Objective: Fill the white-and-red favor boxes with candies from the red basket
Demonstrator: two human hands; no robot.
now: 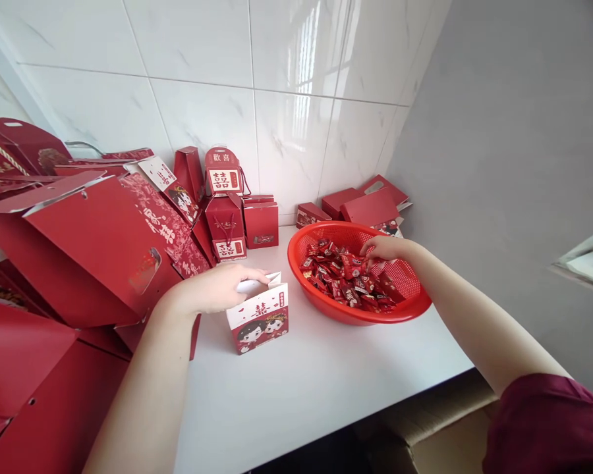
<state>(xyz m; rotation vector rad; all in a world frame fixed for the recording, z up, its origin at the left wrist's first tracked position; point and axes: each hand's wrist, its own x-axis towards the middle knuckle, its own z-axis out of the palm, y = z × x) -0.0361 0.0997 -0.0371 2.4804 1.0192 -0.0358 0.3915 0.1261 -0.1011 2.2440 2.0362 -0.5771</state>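
Observation:
My left hand [225, 288] grips the open top edge of a small red-and-white gift box [259, 320] that stands upright on the white table [301, 388]. My right hand [383, 250] reaches into a red plastic basket [348, 313], its fingers curled down among several red-wrapped candies [346, 276]. What the fingers pinch is hidden by the hand. The basket sits just right of the box.
Several red gift boxes and folded cartons [93, 243] pile up on the left and along the tiled wall [237, 217]. Flat red boxes [366, 204] lie in the back corner. A brown cardboard carton [439, 434] sits below the table's front edge.

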